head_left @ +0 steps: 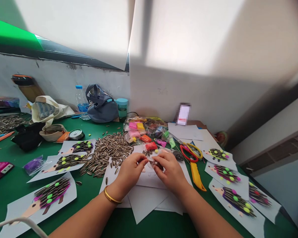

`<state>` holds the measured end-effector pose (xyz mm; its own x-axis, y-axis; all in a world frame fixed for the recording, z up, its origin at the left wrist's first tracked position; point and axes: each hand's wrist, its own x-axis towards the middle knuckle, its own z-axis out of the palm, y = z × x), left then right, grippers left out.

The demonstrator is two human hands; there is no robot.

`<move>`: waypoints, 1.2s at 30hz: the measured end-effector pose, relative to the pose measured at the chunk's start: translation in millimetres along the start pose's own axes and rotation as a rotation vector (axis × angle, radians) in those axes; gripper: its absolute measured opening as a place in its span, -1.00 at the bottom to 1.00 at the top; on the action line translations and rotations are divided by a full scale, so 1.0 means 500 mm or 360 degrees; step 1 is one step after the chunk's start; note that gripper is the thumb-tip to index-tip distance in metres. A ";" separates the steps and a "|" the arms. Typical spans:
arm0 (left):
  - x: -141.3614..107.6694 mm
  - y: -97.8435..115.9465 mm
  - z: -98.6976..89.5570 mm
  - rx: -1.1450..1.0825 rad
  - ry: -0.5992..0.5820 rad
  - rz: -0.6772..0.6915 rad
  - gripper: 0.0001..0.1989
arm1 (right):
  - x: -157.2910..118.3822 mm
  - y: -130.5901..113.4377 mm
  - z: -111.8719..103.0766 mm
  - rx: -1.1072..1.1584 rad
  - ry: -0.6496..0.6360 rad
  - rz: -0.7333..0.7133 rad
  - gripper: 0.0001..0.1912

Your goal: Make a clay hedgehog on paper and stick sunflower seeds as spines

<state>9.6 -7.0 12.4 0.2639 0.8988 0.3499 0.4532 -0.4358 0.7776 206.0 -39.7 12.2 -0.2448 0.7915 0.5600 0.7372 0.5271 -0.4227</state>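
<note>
Over white paper sheets my left hand, with a gold bangle on its wrist, pinches one side of a small clear plastic packet. My right hand grips the other side, its fingers curled round what looks like a dark brown lump inside. The fingers partly hide the packet. Under the hands, the top sheet bears a partly covered drawing. A pile of striped sunflower seeds lies just left of my left hand. Beyond the hands are bagged pieces of coloured clay.
Hedgehog pictures made with seeds lie at left, more hedgehog pictures at right. Red-handled scissors and a yellow cutter sit right of the papers. A blue-grey bag, water bottle and phone stand along the wall.
</note>
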 end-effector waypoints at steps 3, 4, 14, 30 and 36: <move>0.000 0.000 -0.002 -0.0265 0.0056 -0.0128 -0.82 | 0.006 0.013 -0.010 -0.0121 0.0060 0.0151 -0.74; 0.000 0.000 -0.001 -0.0368 0.0065 -0.0183 -0.81 | 0.008 0.023 -0.015 -0.0151 0.0071 0.0223 -0.72; 0.012 0.023 0.011 -0.1032 -0.0010 -0.0503 -0.77 | 0.024 0.148 -0.016 -0.0325 0.0196 0.0520 -0.56; 0.005 0.029 -0.010 -0.1228 -0.0016 -0.0529 -0.75 | 0.023 0.134 -0.012 -0.0535 -0.0052 0.0562 -0.68; 0.007 0.036 -0.011 -0.1178 0.0010 -0.0555 -0.73 | 0.029 0.124 -0.019 -0.0520 0.0097 0.0566 -0.72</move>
<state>13.8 -11.4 30.4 0.2058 0.9783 0.0253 -0.1717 0.0107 0.9851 253.9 1.4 0.7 0.0885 0.8803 0.4661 0.9299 0.0947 -0.3554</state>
